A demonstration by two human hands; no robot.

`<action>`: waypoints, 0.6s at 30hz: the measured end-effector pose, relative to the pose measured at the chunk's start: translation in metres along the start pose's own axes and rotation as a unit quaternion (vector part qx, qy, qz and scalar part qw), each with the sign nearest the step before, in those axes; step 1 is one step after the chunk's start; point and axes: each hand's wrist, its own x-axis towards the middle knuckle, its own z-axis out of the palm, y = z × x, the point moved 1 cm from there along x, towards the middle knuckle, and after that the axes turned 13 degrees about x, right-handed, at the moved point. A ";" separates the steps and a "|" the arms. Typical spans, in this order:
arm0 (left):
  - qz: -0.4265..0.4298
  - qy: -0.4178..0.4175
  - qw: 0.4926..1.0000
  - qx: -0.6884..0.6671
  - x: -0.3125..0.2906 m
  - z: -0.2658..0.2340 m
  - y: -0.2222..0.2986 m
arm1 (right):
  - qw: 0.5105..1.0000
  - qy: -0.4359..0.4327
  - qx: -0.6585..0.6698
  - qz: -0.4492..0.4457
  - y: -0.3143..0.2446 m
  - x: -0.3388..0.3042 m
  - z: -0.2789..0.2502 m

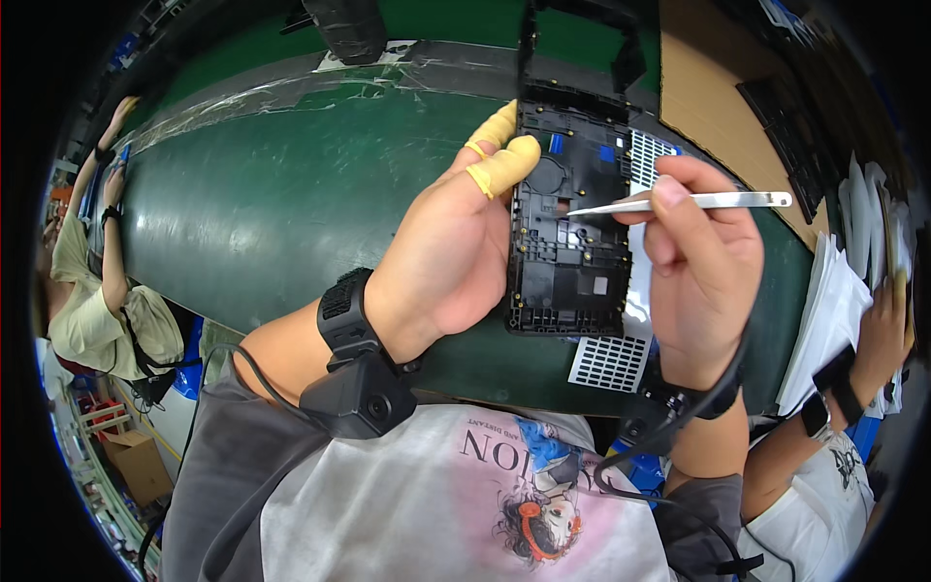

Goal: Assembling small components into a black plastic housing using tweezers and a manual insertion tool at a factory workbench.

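My left hand (pixel 456 233), with yellow finger cots on two fingers, grips a black plastic device housing (pixel 570 272) by its left edge. The housing is held upright above the green work surface, its inner side with ribs, small brass-coloured inserts and blue patches facing me. In my right hand (pixel 703 242) is a pair of metal tweezers (pixel 722 201), pinched between thumb and fingers. Their tips point left into the middle of the housing; whether they hold anything is too small to tell. Behind and below the housing lies a white sheet of small black labels (pixel 611 363).
Another black frame part (pixel 582 44) stands beyond the housing. A cardboard sheet (pixel 698 107) and black parts lie at the far right, near white plastic bags (pixel 829 301). One co-worker's arm (pixel 878 335) is close on my right; another person (pixel 92 301) is at the left.
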 end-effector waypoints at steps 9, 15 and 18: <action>-0.035 -0.018 0.999 0.012 -0.003 0.004 0.001 | 0.999 0.028 0.025 -0.017 0.009 -0.006 -0.008; -0.026 -0.044 0.999 0.010 -0.005 -0.001 -0.001 | 0.999 0.041 0.016 -0.032 0.010 -0.007 -0.007; -0.030 -0.027 0.999 0.014 -0.005 0.001 -0.001 | 0.999 0.030 0.028 -0.012 0.009 -0.007 -0.007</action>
